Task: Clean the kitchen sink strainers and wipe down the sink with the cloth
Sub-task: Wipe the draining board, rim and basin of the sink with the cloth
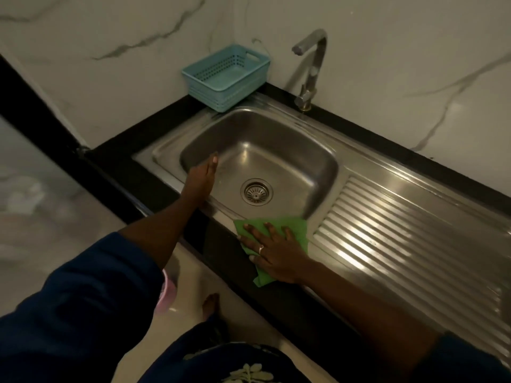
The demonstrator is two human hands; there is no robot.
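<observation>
Your right hand [272, 246] lies flat, fingers spread, pressing the cloth [296, 226] low centre; left hand [203, 175] open, empty, inside the sink [318, 153]. The cloth overhangs the edge and could slip off.

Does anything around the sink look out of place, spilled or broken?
Nothing stands out. The strainer sits level in the drain, the blue basket stands upright at the back corner of the sink, the faucet looks intact, and the green cloth lies spread under the right hand on the front rim.
</observation>
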